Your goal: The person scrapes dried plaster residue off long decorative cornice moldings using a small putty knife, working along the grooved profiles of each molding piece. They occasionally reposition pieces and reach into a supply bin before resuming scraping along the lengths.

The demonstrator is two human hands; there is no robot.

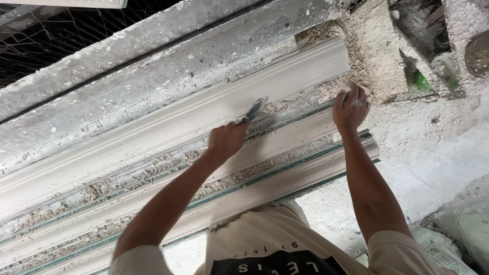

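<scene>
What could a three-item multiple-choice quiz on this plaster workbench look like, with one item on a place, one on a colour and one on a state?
1. Where is the left hand?
A. Over the long white plaster moulding
B. On the pale sack
C. On the dark wire mesh

2. What colour are the thin strips running between the moulded lengths?
A. Red
B. Green
C. Yellow

3. How is the small plaster-caked metal tool held?
A. Lying loose on the bench
B. Gripped in the left hand
C. Gripped in the right hand

Answers:
1 A, the hand sits above the moulding at mid-bench.
2 B, the edges show dark green beside the crumbly plaster.
3 B, the tool sticks out above the closed left fist, while the right hand rests at the moulding's far end.
</scene>
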